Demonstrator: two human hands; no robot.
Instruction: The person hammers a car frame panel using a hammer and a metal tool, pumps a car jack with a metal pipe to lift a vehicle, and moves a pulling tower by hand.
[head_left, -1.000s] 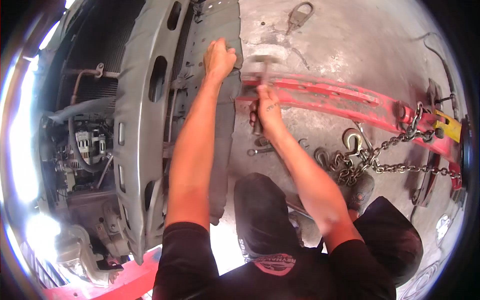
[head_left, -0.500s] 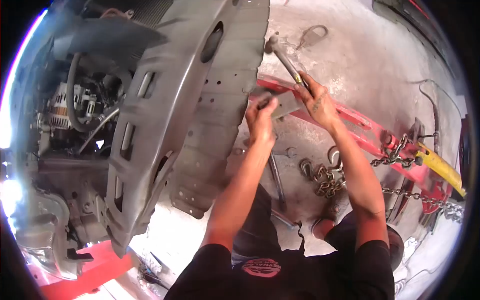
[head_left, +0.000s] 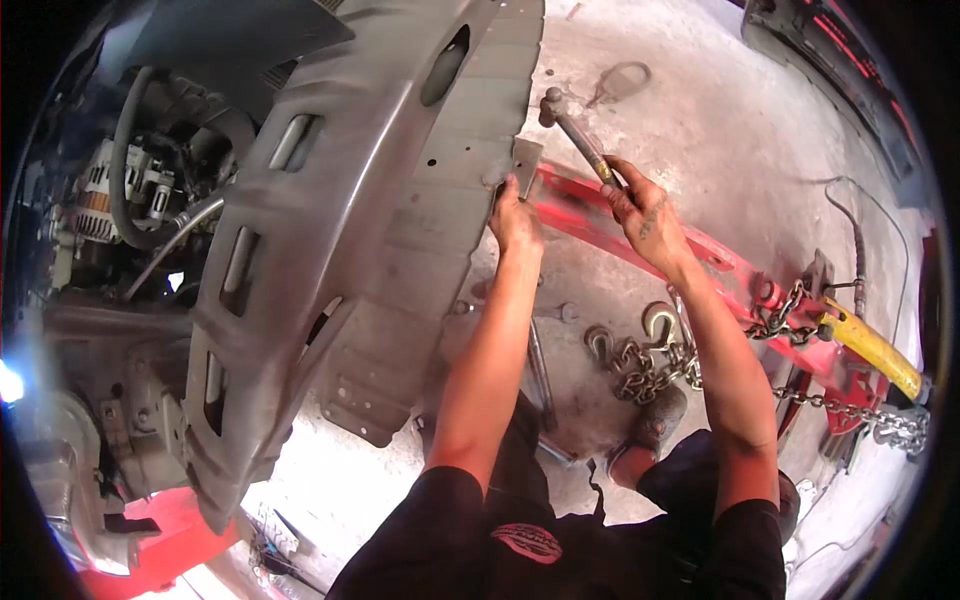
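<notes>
In my right hand (head_left: 645,212) is a ball-peen hammer (head_left: 578,135), gripped by its handle with the fingers wrapped round, its head up and to the left above the floor. My left hand (head_left: 517,218) is closed on a flat grey metal plate (head_left: 527,158), whose upper part shows past the fingers. The plate is at the ragged edge of the car's grey sheet-metal panel (head_left: 440,225); I cannot tell whether they touch. Left of the panel runs the broad slotted grey bumper bar (head_left: 345,190). The hammer head is apart from the plate and the panel.
Below my hands lies a red steel beam (head_left: 720,255) with a yellow part (head_left: 870,345) at its right end. Chain with hooks (head_left: 645,365) and a wrench (head_left: 565,312) are on the concrete floor. Engine parts (head_left: 120,195) show at left. A dark bumper (head_left: 835,80) is at upper right.
My left hand has brought the plate left and up to the panel's edge. The hammer has shifted slightly right and down in my right hand. The view has turned a little.
</notes>
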